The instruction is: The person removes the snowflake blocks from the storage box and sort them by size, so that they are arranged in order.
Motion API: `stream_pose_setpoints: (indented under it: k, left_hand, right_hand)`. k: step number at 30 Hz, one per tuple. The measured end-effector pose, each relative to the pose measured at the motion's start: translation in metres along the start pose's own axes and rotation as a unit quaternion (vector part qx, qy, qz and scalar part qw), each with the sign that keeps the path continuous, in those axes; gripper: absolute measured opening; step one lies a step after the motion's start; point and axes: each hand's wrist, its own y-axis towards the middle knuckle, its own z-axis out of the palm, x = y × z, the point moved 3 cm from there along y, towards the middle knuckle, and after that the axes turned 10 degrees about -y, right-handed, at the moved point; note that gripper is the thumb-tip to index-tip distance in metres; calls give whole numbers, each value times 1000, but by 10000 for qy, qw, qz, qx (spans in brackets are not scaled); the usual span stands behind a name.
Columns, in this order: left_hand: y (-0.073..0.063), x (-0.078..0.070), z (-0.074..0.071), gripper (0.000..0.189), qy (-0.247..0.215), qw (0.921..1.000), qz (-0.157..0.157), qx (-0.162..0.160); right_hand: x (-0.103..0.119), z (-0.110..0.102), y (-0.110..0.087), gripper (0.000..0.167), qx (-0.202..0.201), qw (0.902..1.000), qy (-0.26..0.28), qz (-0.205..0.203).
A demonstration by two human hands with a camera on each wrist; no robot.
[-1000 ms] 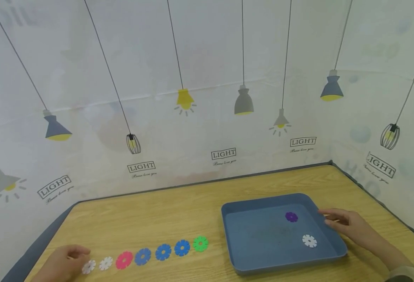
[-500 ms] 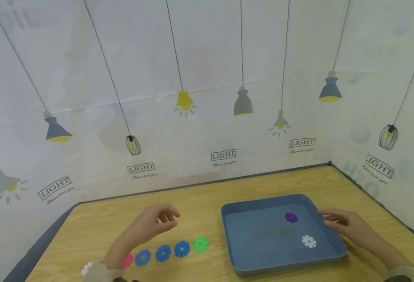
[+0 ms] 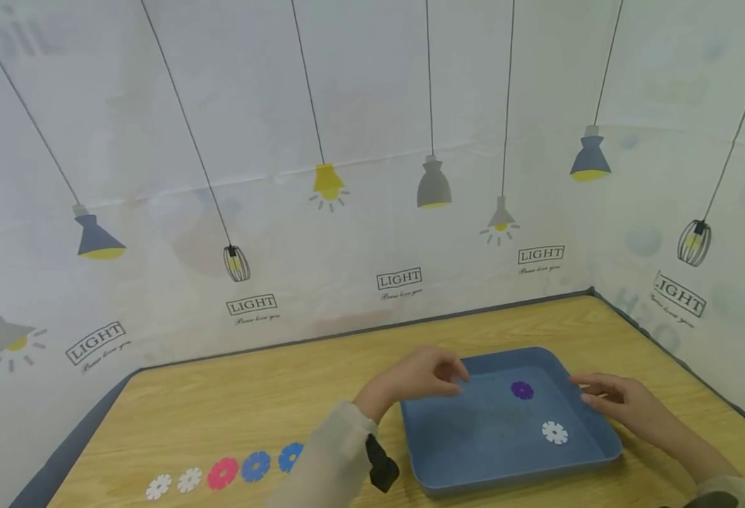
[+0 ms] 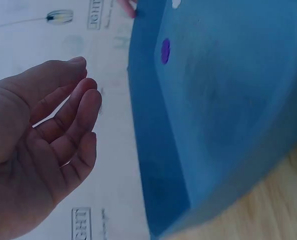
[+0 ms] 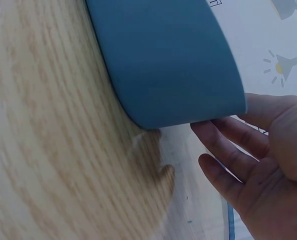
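Observation:
Above the left side of a blue tray [image 3: 506, 476] hovers my left hand [image 3: 418, 375], its fingers loosely bent with nothing between them; the left wrist view shows the same bare palm [image 4: 23, 170]. My right hand [image 3: 629, 409] rests its fingertips against the tray's right rim, fingers relaxed; the right wrist view has them at the tray's outer wall [image 5: 173, 65]. Inside the tray lie a purple notched plastic disc [image 3: 522, 390] and a white one [image 3: 554, 432]. Left of the tray, a row holds two white discs, a pink disc [image 3: 223, 473] and two blue discs [image 3: 256, 466]. My left sleeve hides the row's right end.
The wood-grain table [image 3: 207, 395] is bounded by a white cloth wall [image 3: 347, 247] printed with hanging lamps, along the back and both sides. My left forearm sleeve [image 3: 328, 451] crosses the table between row and tray.
My left hand has left the white disc at the row's left end and travelled right, up over the tray, empty. My right hand has stayed at the tray's rim.

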Motion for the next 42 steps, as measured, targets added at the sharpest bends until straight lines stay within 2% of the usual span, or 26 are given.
stream_pose_setpoints:
  k: [2, 9, 16, 20, 25, 32, 42]
  left_hand:
    - [14, -2, 10, 15, 89, 9998, -4, 177]
    - [56, -12, 38, 18, 349, 9971, -332, 594]
    - [89, -14, 67, 22, -29, 9917, -555, 1163]
    - [103, -12, 83, 23, 39, 9860, -728, 1498]
    - [112, -8, 94, 25, 375, 9807, -863, 1714]
    - [114, -4, 99, 30, 499, 9773, -1037, 1781]
    - [120, -1, 114, 29, 1364, 9727, -873, 1664]
  right_hand:
    - [1, 0, 0, 32, -43, 10000, -45, 4]
    - [3, -1, -1, 31, -132, 9998, -114, 44]
    - [2, -2, -2, 31, -102, 9999, -111, 7]
    - [2, -2, -2, 30, -142, 9997, -207, -52]
    - [4, -3, 0, 29, -162, 9995, -198, -181]
    - [2, -1, 0, 30, -69, 10000, -54, -40]
    - [2, -3, -1, 29, -113, 9996, -49, -263]
